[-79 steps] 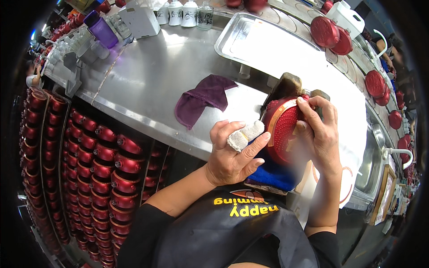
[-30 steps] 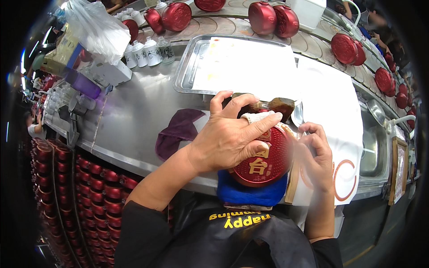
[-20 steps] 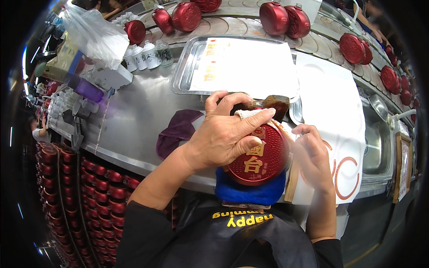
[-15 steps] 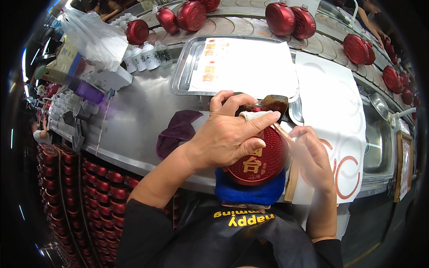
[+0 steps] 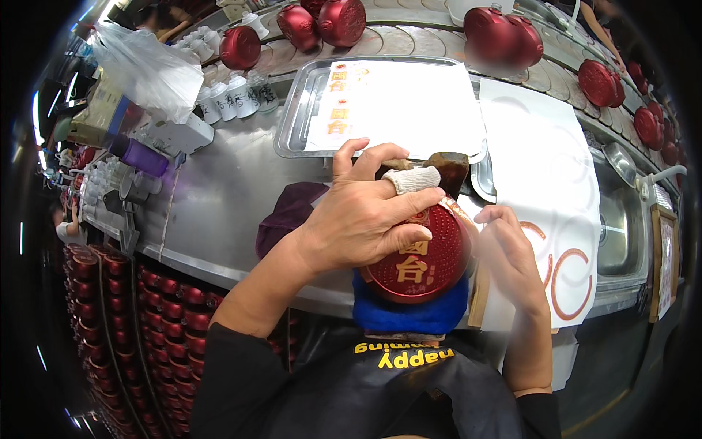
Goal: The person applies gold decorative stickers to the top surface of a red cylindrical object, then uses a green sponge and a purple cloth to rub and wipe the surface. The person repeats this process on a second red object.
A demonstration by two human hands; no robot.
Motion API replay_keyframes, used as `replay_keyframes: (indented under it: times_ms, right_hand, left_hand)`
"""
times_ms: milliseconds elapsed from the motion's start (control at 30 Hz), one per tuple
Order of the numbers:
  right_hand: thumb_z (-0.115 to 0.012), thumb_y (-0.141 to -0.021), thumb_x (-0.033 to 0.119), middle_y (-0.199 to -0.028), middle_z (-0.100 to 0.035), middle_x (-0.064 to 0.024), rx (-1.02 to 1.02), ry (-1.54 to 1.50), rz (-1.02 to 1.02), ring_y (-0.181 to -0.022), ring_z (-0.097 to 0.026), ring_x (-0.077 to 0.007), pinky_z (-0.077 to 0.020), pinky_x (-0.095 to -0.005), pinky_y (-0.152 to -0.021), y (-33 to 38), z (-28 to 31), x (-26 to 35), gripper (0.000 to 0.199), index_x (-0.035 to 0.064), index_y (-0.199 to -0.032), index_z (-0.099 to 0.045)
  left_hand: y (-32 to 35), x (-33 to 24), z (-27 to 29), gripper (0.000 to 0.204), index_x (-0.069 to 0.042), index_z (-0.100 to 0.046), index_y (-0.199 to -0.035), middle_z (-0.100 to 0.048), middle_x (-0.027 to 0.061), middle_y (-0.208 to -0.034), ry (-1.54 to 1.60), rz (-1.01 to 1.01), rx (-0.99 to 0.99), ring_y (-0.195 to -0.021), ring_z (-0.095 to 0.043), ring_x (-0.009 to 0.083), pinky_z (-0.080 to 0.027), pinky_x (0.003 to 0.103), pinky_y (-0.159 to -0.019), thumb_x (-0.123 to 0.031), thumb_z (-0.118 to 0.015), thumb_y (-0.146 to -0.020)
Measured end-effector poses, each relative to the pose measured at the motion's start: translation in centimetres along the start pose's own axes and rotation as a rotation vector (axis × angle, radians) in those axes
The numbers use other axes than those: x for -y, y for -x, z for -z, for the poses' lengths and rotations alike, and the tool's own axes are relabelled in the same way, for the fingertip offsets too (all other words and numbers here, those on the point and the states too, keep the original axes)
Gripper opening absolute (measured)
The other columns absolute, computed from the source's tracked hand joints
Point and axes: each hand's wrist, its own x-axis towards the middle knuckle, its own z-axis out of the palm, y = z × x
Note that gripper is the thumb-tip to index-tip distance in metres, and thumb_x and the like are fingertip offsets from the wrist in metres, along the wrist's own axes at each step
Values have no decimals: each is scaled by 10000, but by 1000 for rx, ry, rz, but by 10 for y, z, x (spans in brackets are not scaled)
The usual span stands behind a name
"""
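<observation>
A round, flat red bottle (image 5: 415, 252) with raised dots and gold characters rests on a blue cloth (image 5: 409, 311) in front of me. My left hand (image 5: 369, 212) steadies it from the upper left, thumb on its face and index finger at its upper rim. A white knit sleeve (image 5: 413, 180) covers one of its fingers. Along the bottle's upper right rim runs a thin gold-patterned strip (image 5: 461, 211). My right hand (image 5: 512, 252), partly blurred, is closed beside that rim with its fingertips at the strip's end. A dark brown block (image 5: 447, 170) is beyond the bottle.
A metal tray (image 5: 292, 124) bears a white sheet with gold decals. To the right, another white sheet (image 5: 541, 161) carries curved red-gold strips (image 5: 570, 285), near a sink (image 5: 621, 241). A purple cloth (image 5: 281, 219) lies left. Red bottles (image 5: 342, 22) stand on the conveyor behind.
My left index finger has shifted slightly left along the rim, and the knit sleeve shows more. My right hand stays beside the rim. Bottles on the conveyor have moved right.
</observation>
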Motion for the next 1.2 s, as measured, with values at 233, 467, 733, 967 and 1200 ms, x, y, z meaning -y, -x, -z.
replay_keyframes:
  times_ms: [233, 467, 733, 967, 1200]
  right_hand:
    - [-702, -998, 210, -1185, -533, -129, -15, 82, 63, -1136, -550, -246, -449, -358, -994, 7, -5, -4, 224, 19, -920, -614]
    - [-731, -956, 159, -1202, -530, -129, -14, 49, 62, -1157, -539, -246, -438, -356, -1008, 19, -3, 2, 183, 14, -936, -620]
    - [-672, -986, 121, -1181, -540, -123, 8, 21, 40, -1109, -555, -243, -457, -347, -970, 26, -6, -2, 123, 5, -954, -647]
    - [-621, -937, -12, -1232, -559, -160, -237, 325, 159, -1130, -575, -320, -483, -383, -963, 42, -2, -6, 237, 16, -1165, -681]
    - [-665, -745, -94, -1272, -549, -157, -246, 696, 436, -1182, -558, -352, -458, -477, -999, 35, -23, -12, 686, 155, -1384, -672]
  left_hand:
    - [-15, -12, -4, 539, -175, -736, -1306, -769, 55, -1186, 1, -121, 61, -1350, -498, 305, -187, 548, -1192, -591, -571, -1005]
    - [-14, -9, -2, 542, -169, -732, -1303, -750, 72, -1161, -6, -93, 35, -1350, -493, 310, -191, 554, -1188, -586, -587, -988]
    - [-18, -23, -4, 568, -169, -732, -1306, -743, 57, -1274, -32, -97, 80, -1350, -502, 293, -180, 534, -1202, -612, -581, -984]
    - [-24, -27, -2, 514, -178, -733, -1255, -759, 61, -936, 21, -147, 24, -1318, -513, 289, -206, 587, -1164, -590, -583, -986]
    - [-18, -25, 0, 576, -187, -708, -1359, -755, 73, -1229, -107, -110, 136, -1378, -479, 310, -179, 555, -1204, -613, -554, -1004]
